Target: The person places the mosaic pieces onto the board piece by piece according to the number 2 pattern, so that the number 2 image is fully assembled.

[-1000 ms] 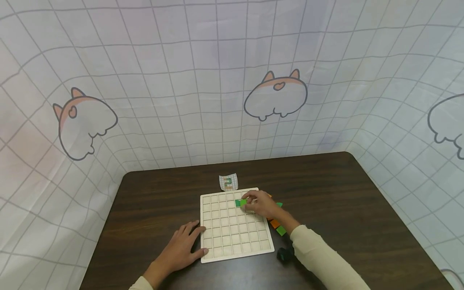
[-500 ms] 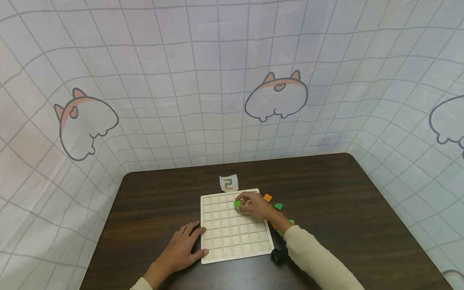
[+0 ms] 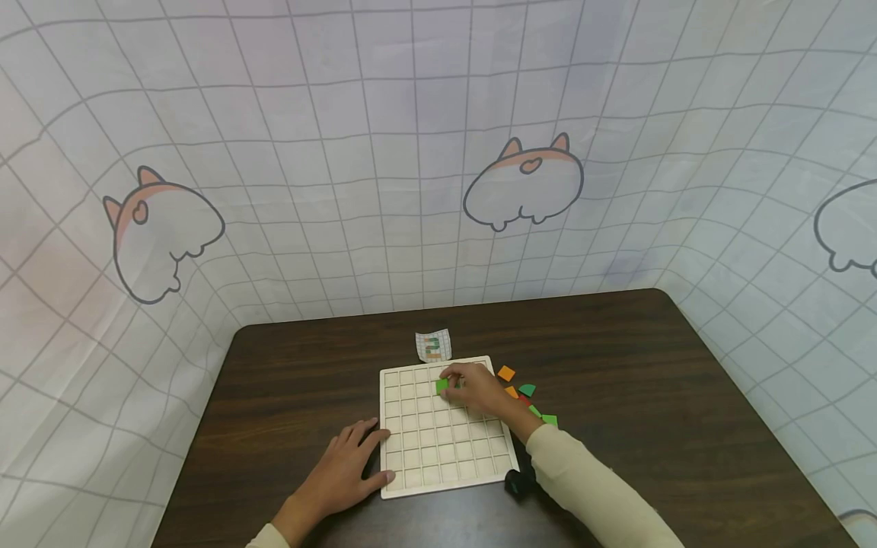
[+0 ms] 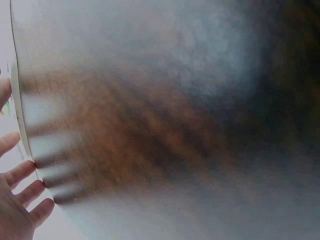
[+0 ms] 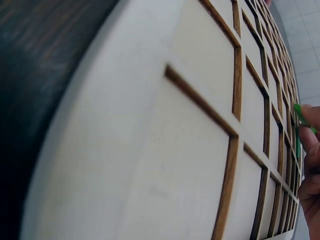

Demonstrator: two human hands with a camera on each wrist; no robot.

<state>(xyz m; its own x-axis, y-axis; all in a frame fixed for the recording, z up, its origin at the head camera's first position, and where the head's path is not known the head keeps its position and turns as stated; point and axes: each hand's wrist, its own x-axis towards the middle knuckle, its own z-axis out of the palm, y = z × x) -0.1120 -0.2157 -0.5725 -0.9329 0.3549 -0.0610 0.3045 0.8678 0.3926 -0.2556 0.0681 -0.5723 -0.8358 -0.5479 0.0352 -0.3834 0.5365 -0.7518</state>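
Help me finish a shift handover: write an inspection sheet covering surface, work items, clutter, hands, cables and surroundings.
Surface: dark wood-grain table.
Work items: pale grid board; green piece over it; patterned paper at its far edge; loose colored pieces to its right.
Clutter: dark object near the right sleeve, unidentified.
Hands: left hand touches the board's left edge; right hand pinches the green piece.
Cables: curved line at lower right; cannot tell whether cable or print.
Surroundings: white grid-patterned curtain with cartoon animals.
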